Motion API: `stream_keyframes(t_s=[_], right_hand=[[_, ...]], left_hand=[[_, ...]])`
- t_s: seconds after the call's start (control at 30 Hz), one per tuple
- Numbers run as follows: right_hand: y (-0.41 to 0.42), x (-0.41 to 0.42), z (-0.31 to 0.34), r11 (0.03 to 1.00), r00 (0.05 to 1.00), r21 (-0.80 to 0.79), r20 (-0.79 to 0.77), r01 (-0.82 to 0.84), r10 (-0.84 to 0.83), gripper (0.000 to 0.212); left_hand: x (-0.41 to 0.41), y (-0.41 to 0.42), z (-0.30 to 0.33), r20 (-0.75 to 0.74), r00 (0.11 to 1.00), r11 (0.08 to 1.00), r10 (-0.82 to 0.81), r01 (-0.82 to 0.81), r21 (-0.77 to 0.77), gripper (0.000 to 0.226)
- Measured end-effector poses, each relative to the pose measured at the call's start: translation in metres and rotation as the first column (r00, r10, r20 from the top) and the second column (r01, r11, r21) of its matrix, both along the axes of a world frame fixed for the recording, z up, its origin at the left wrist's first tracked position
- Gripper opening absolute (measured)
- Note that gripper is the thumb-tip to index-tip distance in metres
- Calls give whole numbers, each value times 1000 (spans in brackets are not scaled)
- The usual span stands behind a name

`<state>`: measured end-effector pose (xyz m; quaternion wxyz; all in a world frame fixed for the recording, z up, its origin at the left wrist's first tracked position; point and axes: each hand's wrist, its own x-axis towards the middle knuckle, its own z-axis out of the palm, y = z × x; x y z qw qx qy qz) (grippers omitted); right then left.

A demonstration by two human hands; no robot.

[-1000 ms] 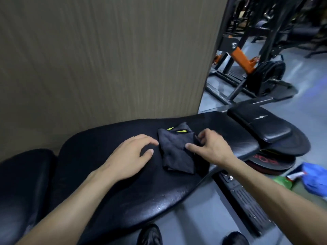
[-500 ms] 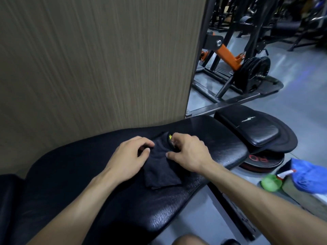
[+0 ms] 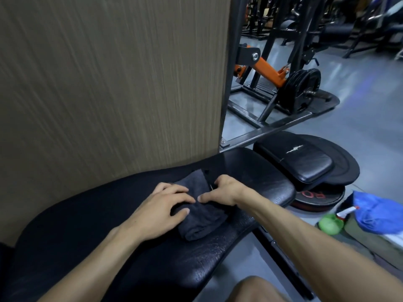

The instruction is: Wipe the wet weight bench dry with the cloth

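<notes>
Head view looked down on a black padded weight bench [image 3: 218,253] with a dark grey cloth [image 3: 199,216] lying folded on the pad, directly under and between both hands. Left hand [image 3: 160,211] lay flat over the cloth's left side, fingers spread and fairly straight, pressing down rather than gripping. Right hand [image 3: 226,191] sat on the cloth's far right edge, fingers curled in and apparently pinching a fold; thumb stretched toward the left hand's fingertips, nearly touching them. So the hands were close together, both bearing on the cloth. The pad showed a cracked, glossy surface on the near side of the hands; whether that sheen was water could not be told. A wood-grain wall panel [image 3: 109,83] stood just beyond the hands, hard against the bench's far edge. To the right of the right hand, a second black pad [image 3: 301,162] rested on a weight plate [image 3: 320,197]; further right, a green ball [image 3: 330,223] and blue fabric [image 3: 379,214]. Judgement: step in hand seemed to be gathering the cloth into a firm pad before stroking. To do it well, keep the fold thick, press with a flat palm, run long overlapping passes along the pad, work into the cracked patches where moisture may sit, and turn to a fresh face as the cloth dampens. Risk: the far edge against the panel could be missed.
</notes>
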<state>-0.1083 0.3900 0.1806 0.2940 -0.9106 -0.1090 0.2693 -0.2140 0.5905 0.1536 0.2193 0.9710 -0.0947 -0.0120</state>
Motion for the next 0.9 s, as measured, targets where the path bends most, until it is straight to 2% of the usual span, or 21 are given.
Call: stream_keyframes(t_s=[0.07,0.13,0.27,0.3,0.33,0.4,0.53,0.63,0.73,0.8,0.9], right_hand=[[-14,-1,2,997,996,68,-80,40,-34,42],[-40,4,1,983,988,148,-132,105,-85,40],[-128,14,-3,874,926,313,-194,371,-323,66],[-156,15,-7,816,892,364,-226,449,-391,61],[-184,13,-12,740,852,421,-256,524,-457,44],[-239,6,-28,531,729,517,-332,671,-599,16],[-327,-19,-76,143,410,513,-456,846,-790,17],[-374,-26,-114,-64,174,460,-457,886,-872,23],[-413,-28,-145,-290,-38,416,-516,862,-856,28],[-437,-23,-158,-392,-100,400,-583,829,-806,21],[-473,-1,-162,-506,-111,479,-638,717,-762,15]], left_hand=[[7,-8,-1,20,999,999,-39,39,-18,39],[18,-26,-1,44,995,995,-93,95,-39,38],[52,-96,0,84,971,971,-226,231,-63,42],[62,-117,0,89,962,962,-259,265,-62,43],[71,-136,0,94,952,954,-290,296,-57,43],[89,-172,-1,101,930,933,-353,358,-37,42],[117,-236,-7,104,891,892,-441,448,-53,35],[133,-282,-20,89,854,853,-512,518,-60,31],[148,-324,-35,53,804,804,-592,594,-41,33],[156,-346,-44,33,780,779,-625,625,-38,33],[165,-365,-52,8,761,761,-648,648,-35,36]])
